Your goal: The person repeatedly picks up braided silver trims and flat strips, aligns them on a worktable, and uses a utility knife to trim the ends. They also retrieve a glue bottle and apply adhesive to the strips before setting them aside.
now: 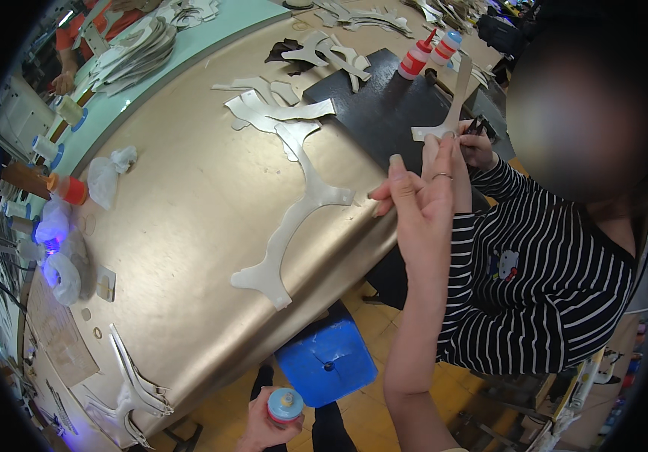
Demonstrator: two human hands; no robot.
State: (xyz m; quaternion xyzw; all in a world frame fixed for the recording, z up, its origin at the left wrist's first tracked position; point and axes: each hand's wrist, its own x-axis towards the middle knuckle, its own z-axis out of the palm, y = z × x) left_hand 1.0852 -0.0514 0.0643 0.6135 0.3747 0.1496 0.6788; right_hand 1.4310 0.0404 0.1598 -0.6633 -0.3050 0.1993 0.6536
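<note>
My left hand point(258, 422) is low in the view, fingers wrapped round a small bottle with a light blue cap point(285, 402) and a reddish band. Reaching up on the right, my right hand point(423, 211) has its thumb and fingers apart and holds nothing that I can see. It overlaps a co-worker's hand and forearm from here; whether they touch I cannot tell. The co-worker holds a pale branched flat piece point(455, 105) in one hand and a small dark tool point(477, 126) in the other. A long pale curved piece point(294, 211) lies flat on the table, left of my right hand.
The gold-covered table point(181, 248) carries more cut pieces point(271, 109) at its far side. A black board point(373, 105) there bears two squeeze bottles point(416, 59). Plastic bags point(104, 181) and an orange-capped bottle point(68, 188) are left. A blue stool point(327, 354) stands below the edge.
</note>
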